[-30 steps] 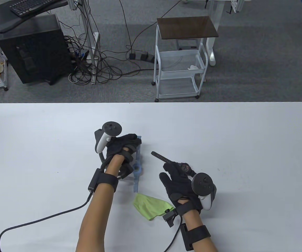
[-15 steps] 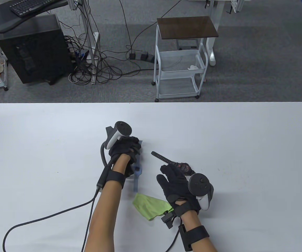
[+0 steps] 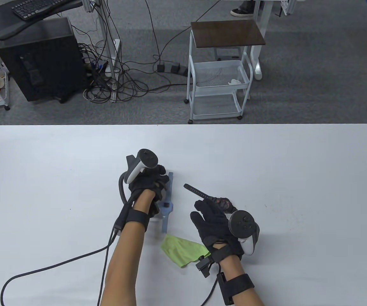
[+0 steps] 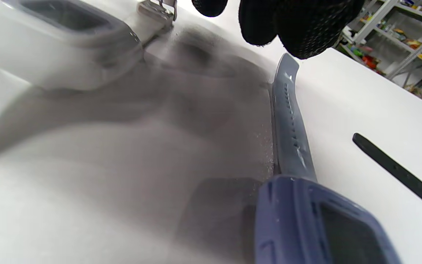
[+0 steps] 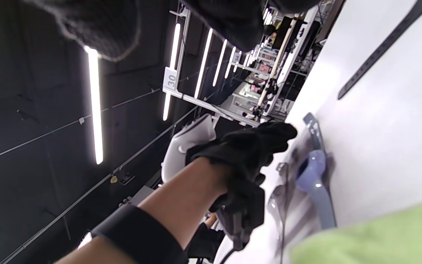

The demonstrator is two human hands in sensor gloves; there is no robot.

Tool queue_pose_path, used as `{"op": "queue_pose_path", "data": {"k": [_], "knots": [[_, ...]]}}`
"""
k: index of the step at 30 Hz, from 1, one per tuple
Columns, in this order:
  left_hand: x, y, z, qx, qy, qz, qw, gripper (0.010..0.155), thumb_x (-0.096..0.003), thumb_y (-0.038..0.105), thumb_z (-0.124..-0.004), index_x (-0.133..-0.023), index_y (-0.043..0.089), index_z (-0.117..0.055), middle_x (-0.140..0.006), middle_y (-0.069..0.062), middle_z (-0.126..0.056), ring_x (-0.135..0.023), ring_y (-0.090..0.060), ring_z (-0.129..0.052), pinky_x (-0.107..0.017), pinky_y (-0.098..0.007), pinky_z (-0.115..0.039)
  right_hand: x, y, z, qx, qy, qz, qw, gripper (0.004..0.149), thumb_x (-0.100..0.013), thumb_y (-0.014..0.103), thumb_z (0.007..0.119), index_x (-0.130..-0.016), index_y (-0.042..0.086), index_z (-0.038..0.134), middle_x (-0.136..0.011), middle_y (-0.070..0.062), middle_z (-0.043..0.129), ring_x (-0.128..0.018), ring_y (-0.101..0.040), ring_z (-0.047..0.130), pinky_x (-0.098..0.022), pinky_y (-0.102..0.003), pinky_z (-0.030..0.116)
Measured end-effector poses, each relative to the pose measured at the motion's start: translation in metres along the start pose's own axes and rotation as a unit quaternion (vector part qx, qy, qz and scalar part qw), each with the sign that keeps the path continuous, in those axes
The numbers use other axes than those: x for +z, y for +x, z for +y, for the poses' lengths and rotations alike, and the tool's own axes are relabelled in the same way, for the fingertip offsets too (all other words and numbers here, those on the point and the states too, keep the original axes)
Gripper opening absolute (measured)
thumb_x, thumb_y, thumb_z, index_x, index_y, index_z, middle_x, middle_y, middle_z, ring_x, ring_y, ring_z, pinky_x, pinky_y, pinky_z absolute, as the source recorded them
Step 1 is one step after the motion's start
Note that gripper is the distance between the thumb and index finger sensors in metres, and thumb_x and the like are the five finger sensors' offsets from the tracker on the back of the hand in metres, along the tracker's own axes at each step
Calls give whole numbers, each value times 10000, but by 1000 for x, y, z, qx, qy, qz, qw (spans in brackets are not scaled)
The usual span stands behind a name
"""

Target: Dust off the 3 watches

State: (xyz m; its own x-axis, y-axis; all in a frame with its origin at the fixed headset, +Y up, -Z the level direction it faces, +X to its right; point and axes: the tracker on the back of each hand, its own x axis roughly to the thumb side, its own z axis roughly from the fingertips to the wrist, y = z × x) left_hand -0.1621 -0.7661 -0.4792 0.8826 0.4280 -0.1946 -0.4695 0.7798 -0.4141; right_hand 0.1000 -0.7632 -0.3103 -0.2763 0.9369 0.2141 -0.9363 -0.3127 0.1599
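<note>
Table view: white table [image 3: 298, 178] filled the lower half of the frame. Left hand [image 3: 148, 185] sat left of centre, its fingers bent down over something pale. Left wrist view showed a white watch [image 4: 68, 44] with a grey screen at the upper left, its metal buckle [image 4: 158, 9] at the top edge; left fingertips [image 4: 306, 29] hung from the top edge, off the surface there. Whether the fingers were grasping the white watch, cannot tell; it was largely hidden under the hand from above.

Blue watch [image 3: 167, 204] lay flat just right of the left hand, strap running up-down the frame, case near the wrist. In the left wrist view its case [image 4: 321, 223] was at the lower right and its holed strap [image 4: 291, 124] reached up toward the fingertips.

Black watch [image 3: 213, 199] lay right of centre, strap pointing to the upper left, its dial end with reddish markings tucked against the right hand [image 3: 216, 223]. Right-hand fingers were extended and loosely spread, gripping nothing, the fingertips at or over the strap beside the dial; contact not certain.

Yellow-green cloth [image 3: 181, 250] lay crumpled at lower centre, between the two forearms, just below the blue strap's lower end, partly under the right wrist. It showed as a green blur in the lower right corner of the right wrist view.

Beyond the table: white wire trolley [image 3: 220, 89] with a dark top, upper centre; black computer tower [image 3: 40, 60], upper left.
</note>
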Motion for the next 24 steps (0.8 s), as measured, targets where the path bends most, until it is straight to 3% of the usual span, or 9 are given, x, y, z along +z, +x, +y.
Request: {"op": "queue_pose_path", "data": {"k": [6, 11, 17, 24], "knots": [[23, -10, 14, 8, 11, -37, 999, 676, -581, 540, -722, -1146, 278, -458, -1245, -5, -299, -1158, -355, -118, -792, -627, -204, 0, 0, -3, -10, -6, -2, 1000, 837, -458, 628, 694, -989, -12, 598, -1045, -372, 378, -885, -672, 324, -484, -818, 167], [64, -14, 18, 19, 13, -142, 990, 673, -584, 547, -712, -1145, 274, -460, -1242, -17, -310, -1157, -359, -120, -789, -630, -200, -1, -1, -7, -22, -13, -7, 1000, 835, -457, 623, 702, -989, -13, 599, -1047, -369, 376, -888, -672, 321, -486, -819, 164], [129, -24, 6, 52, 9, -282, 958, 683, -576, 578, -723, -1145, 292, -474, -1249, -2, -332, -1171, -358, -133, -789, -645, -197, -2, -3, -10, -44, -16, -16, 999, 837, -456, 614, 711, -994, -15, 588, -1051, -367, 366, -893, -671, 311, -498, -819, 184], [175, -35, -18, -14, 29, -346, 938, 684, -566, 602, -735, -1139, 317, -496, -1255, 19, -352, -1183, -356, -139, -785, -662, -181, 0, -3, -13, -47, -21, -17, 999, 834, -457, 611, 712, -994, -14, 588, -1052, -366, 362, -896, -667, 307, -503, -816, 184]]}}
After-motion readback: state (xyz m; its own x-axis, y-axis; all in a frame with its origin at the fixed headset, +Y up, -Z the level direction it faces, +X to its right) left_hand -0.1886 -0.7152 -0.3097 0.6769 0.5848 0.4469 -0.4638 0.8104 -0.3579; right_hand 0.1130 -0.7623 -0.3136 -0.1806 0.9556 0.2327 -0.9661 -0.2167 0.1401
